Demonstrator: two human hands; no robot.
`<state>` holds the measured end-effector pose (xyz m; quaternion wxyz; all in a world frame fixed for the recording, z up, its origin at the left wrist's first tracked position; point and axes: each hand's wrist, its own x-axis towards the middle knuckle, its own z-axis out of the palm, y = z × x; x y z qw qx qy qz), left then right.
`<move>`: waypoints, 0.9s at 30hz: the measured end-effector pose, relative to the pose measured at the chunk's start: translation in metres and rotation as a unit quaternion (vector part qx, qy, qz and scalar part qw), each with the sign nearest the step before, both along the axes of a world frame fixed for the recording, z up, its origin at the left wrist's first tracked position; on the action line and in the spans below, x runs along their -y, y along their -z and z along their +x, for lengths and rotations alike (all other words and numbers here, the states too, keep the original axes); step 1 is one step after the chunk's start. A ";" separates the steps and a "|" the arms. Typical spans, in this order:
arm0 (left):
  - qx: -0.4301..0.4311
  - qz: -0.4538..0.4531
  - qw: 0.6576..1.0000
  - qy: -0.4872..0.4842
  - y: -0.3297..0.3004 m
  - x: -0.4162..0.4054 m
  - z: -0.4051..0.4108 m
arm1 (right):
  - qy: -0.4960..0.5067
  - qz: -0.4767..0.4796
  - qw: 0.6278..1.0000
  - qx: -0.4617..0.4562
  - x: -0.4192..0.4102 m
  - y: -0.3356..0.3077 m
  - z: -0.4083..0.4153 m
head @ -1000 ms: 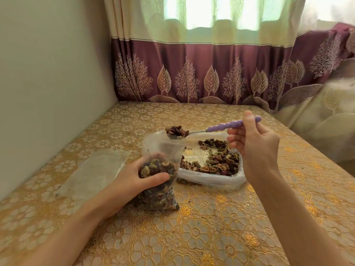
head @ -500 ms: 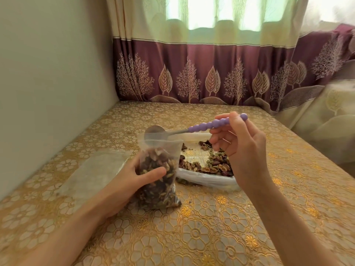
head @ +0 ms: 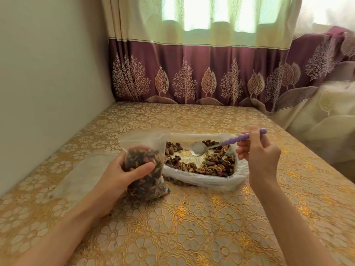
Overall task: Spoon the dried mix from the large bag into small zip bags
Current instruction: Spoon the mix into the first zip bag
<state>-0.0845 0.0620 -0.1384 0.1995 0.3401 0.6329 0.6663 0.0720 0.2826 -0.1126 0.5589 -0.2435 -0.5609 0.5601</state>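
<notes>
My left hand (head: 123, 174) grips a small clear zip bag (head: 146, 169) that stands upright on the table, well filled with dried nuts and fruit, its mouth open at the top. The large plastic bag (head: 203, 181) lies open just to its right, with dried mix (head: 211, 164) spread along its near and right sides. My right hand (head: 257, 154) pinches the purple beaded handle of a metal spoon (head: 197, 148). The empty spoon bowl hangs over the middle of the large bag.
Flat empty zip bags (head: 84, 169) lie on the gold floral tablecloth (head: 192, 227) left of my left hand. A wall runs along the left. Maroon and cream curtains (head: 192, 73) hang behind the table and drape at the right.
The spoon carried a load over the small bag, tipped it in, then swung right and down, empty, over the large bag. The small bag looks fuller. My left hand kept its hold.
</notes>
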 end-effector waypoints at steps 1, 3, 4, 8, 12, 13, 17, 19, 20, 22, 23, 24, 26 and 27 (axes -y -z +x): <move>0.000 0.000 1.000 -0.002 0.000 0.000 0.000 | 0.008 0.020 1.000 0.016 -0.001 0.002 0.000; -0.004 -0.002 1.000 0.000 0.000 0.000 0.000 | 0.017 0.055 0.997 0.047 -0.003 0.004 0.000; -0.005 -0.003 1.000 0.001 0.000 0.000 0.000 | 0.017 0.066 0.996 0.059 -0.003 0.005 0.000; -0.002 -0.002 1.000 -0.004 0.001 0.001 -0.002 | -0.005 0.065 0.995 0.071 -0.006 0.006 0.001; -0.006 0.000 1.000 -0.004 0.001 0.000 -0.002 | -0.043 0.045 0.996 0.068 -0.005 0.006 0.001; -0.006 0.001 1.000 -0.005 0.001 0.000 -0.002 | -0.051 0.036 0.995 0.075 -0.003 0.006 0.000; -0.007 0.003 1.000 -0.006 0.002 -0.001 -0.002 | -0.088 0.004 0.990 0.115 0.004 0.009 -0.005; -0.006 0.007 1.000 -0.006 0.002 -0.001 -0.002 | -0.106 -0.006 0.987 0.123 0.007 0.009 -0.006; -0.005 0.009 1.000 -0.007 0.002 -0.001 -0.002 | -0.110 -0.014 0.986 0.123 0.008 0.009 -0.006; -0.005 0.010 1.000 -0.008 0.002 -0.001 -0.002 | -0.099 -0.028 0.987 0.124 0.008 0.010 -0.006; -0.006 0.009 1.000 -0.008 0.002 -0.001 -0.002 | -0.090 -0.034 0.987 0.126 0.007 0.010 -0.006; -0.007 0.008 1.000 -0.009 0.002 -0.001 -0.002 | -0.082 -0.040 0.988 0.127 0.006 0.010 -0.006; -0.009 0.007 1.000 -0.011 0.002 -0.001 -0.002 | -0.068 -0.052 0.989 0.124 0.004 0.011 -0.005; -0.010 0.007 1.000 -0.011 0.002 -0.001 -0.002 | -0.061 -0.059 0.989 0.122 0.002 0.012 -0.005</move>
